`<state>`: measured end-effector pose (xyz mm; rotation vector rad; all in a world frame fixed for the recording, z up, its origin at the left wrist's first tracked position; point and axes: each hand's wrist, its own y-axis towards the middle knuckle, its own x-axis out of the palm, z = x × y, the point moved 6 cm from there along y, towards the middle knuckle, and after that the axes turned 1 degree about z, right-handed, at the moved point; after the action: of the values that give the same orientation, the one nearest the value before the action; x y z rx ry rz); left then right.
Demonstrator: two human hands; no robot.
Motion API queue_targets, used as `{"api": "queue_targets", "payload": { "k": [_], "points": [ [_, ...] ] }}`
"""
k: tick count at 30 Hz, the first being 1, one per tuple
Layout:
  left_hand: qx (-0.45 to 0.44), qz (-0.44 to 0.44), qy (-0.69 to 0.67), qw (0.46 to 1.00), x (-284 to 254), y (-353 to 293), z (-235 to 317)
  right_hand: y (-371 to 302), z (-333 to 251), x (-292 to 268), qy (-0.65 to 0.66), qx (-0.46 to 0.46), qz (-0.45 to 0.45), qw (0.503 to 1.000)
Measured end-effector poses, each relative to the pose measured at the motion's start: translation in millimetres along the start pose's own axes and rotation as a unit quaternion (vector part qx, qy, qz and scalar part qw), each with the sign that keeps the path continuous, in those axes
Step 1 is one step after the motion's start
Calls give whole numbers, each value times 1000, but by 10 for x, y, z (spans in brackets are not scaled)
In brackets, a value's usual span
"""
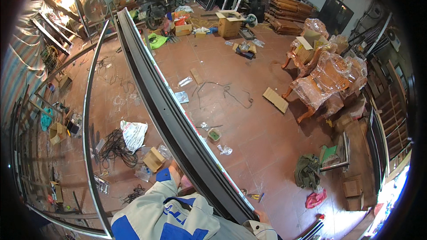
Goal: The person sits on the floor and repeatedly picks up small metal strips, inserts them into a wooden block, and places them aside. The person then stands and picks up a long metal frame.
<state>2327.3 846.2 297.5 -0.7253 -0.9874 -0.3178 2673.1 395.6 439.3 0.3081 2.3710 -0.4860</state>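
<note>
A long dark grey grooved metal profile (164,106), with a pale printed strip along its right edge, slants from my body up to the far left. My left hand (176,175) grips its left side near the lower end, the fingers partly hidden beneath it. At the profile's near end, my right hand (263,217) holds the right edge, with most of its fingers out of sight. My sleeves are light grey, with blue panels on the left arm. Just left of the profile stands a thin curved-looking metal frame (86,120).
Black cables (116,149), a white sack (133,135) and a small cardboard box (154,159) lie on the left floor. Plastic-wrapped wooden chairs (327,78) stand right. A green bag (307,172) and pink plastic bag (316,198) sit lower right. A large fan (98,6) stands far left.
</note>
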Motion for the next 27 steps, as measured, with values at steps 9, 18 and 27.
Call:
{"api": "queue_targets", "payload": {
  "k": [9,18,27],
  "points": [
    [-17,-101,-15,995,1218,504,-1705,-199,1612,-1562,-39,1,-65,997],
    [-77,-194,-44,977,2025,1374,-2913,-228,1633,-3006,-39,-18,18,999],
    [-122,-144,-19,982,3096,2665,-3484,840,1700,-4263,-81,-81,57,992]
  ]
}}
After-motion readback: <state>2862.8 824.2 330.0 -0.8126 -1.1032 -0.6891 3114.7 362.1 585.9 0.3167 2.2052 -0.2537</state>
